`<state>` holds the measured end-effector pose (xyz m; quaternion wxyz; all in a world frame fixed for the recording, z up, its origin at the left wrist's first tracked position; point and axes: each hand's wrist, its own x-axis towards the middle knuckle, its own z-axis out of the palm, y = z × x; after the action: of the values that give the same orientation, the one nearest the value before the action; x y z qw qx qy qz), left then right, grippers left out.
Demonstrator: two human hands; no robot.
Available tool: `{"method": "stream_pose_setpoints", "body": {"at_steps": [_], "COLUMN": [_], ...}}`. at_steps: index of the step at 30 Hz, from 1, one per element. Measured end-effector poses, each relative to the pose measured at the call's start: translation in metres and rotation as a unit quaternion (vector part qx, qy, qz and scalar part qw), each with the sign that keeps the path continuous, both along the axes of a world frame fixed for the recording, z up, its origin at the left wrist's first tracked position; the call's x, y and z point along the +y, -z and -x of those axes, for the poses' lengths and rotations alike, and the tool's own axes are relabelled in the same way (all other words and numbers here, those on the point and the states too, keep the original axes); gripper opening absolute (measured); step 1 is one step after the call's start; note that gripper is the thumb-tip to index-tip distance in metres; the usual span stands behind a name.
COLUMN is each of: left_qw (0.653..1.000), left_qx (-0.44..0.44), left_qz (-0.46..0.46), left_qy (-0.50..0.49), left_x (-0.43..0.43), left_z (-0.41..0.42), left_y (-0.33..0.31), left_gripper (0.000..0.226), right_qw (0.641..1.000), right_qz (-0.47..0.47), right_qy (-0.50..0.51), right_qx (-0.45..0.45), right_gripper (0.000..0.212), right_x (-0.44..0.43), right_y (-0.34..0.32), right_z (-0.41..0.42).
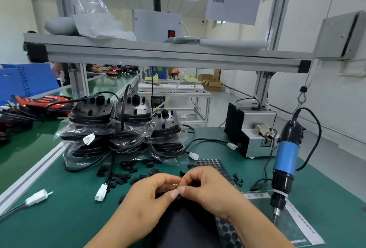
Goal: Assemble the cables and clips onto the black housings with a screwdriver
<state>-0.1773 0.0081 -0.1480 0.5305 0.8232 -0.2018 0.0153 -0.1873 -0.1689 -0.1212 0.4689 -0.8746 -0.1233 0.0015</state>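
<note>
Nearest us, a black housing lies at the bench edge, mostly covered by the hands. Left hand and right hand meet just above it, fingers curled, both pinching a small part with a faint metallic glint. Motion blur keeps us from saying whether it is a clip, a screw or both. We judge this to be the fitting step, ahead of any driving. Just beyond the hands, loose black clips are strewn over the green mat, among white cable connectors. The electric screwdriver hangs to the right, untouched, its tip over a printed sheet. Farther back stand bagged stacks of housings and a screw feeder. Risks noted: the part is tiny and held by fingertips alone, so a slip would drop it among the look-alike clips or behind the housing. Seated askew, it could make the screw bind or nip a cable. Reaching right for the driver leaves one hand holding, and the part could shift before it is fastened.
</note>
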Motion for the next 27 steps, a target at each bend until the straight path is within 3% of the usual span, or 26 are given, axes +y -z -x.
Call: {"method": "stream_pose_setpoints", "body": {"at_steps": [4,7,8,9,11,13,15,17,21,27], "left_qw": [1.000,0.999,0.999,0.999,0.999,0.999,0.999,0.998,0.998,0.999], "left_qx": [0.015,0.009,0.007,0.006,0.009,0.015,0.020,0.025,0.030,0.038], "left_qz": [-0.015,-0.042,-0.049,-0.053,-0.047,-0.028,-0.010,0.000,0.014,0.014], "left_qy": [0.001,0.001,0.001,0.001,-0.002,-0.017,-0.039,-0.051,-0.050,-0.031], "left_x": [0.000,-0.001,-0.001,-0.002,-0.003,-0.004,-0.004,-0.004,-0.001,0.002], "left_z": [-0.001,-0.001,0.000,0.000,0.001,0.002,0.003,0.003,0.002,0.001], "left_y": [-0.001,-0.003,-0.004,-0.005,-0.006,-0.004,-0.001,0.001,0.001,0.001], "left_gripper": [0.019,0.023,0.028,0.031,0.032,0.026,0.019,0.014,0.011,0.014], "right_qw": [0.996,0.965,0.957,0.958,0.951,0.879,0.810,0.799,0.837,0.845], "right_qz": [-0.072,-0.205,-0.198,-0.129,0.146,0.428,0.561,0.577,0.494,0.451], "right_qy": [0.031,0.162,0.210,0.252,0.272,0.201,0.135,0.139,0.218,0.278], "right_qx": [0.041,-0.002,-0.026,-0.040,-0.007,0.067,0.102,0.096,0.089,0.070], "right_gripper": [0.020,0.009,0.006,0.007,0.011,0.020,0.025,0.028,0.036,0.031], "right_x": [-0.020,-0.061,-0.074,-0.084,-0.095,-0.090,-0.082,-0.083,-0.083,-0.081], "right_y": [-0.012,-0.047,-0.059,-0.068,-0.072,-0.059,-0.037,-0.017,0.002,0.009], "right_z": [-0.002,-0.019,-0.029,-0.038,-0.059,-0.072,-0.077,-0.080,-0.081,-0.077]}}
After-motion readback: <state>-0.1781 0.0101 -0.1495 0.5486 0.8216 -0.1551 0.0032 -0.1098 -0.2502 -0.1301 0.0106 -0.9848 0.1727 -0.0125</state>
